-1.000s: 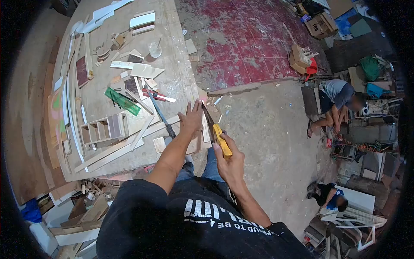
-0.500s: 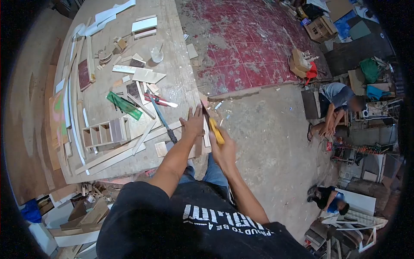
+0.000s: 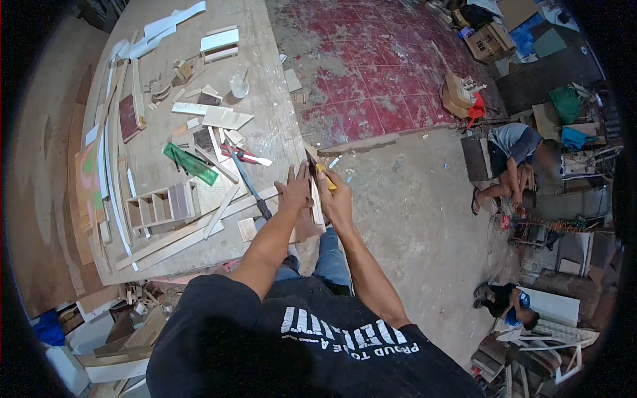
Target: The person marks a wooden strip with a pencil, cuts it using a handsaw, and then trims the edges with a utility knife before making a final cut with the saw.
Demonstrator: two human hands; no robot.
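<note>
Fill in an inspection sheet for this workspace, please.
Surface: wooden table, partly covered.
Job's things: yellow-handled saw at the table's edge, beside a pale wood strip.
Clutter: wood scraps, cup, green plastic piece.
Hands: left hand flat near the edge; right hand grips the saw.
Cables: orange coil, cable or hose unclear.
Surroundings: person in grey, another person, cardboard box.

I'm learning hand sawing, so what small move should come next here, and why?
Probably ease the yellow-handled saw backward: the right hand gripping it is well forward, close beside the left hand, which rests at the edge of the table, leaving little clearance between them.
</note>
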